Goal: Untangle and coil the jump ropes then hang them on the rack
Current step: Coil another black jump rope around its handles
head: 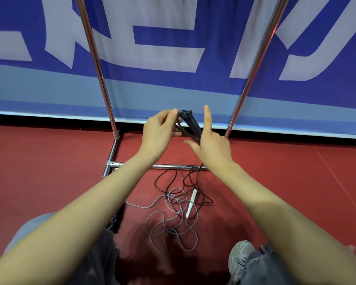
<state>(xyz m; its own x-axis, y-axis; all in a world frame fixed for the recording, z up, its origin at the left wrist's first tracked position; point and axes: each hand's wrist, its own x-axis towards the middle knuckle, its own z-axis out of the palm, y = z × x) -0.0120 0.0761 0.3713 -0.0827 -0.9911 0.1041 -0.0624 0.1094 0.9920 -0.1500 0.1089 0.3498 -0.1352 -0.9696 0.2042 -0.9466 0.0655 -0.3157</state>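
Black rope [190, 123] in left hand [158, 132], right hand [213, 148] (forefinger raised)

You wear dark grey-blue jeans [99, 262], paler over the left knee [29, 227] and frayed into loose threads at the right hem [262, 251], with a worn grey lace-up sneaker [242, 257] on the right foot, and your sleeveless forearms [95, 194] run bare to your left hand [156, 134] and right hand [212, 150]
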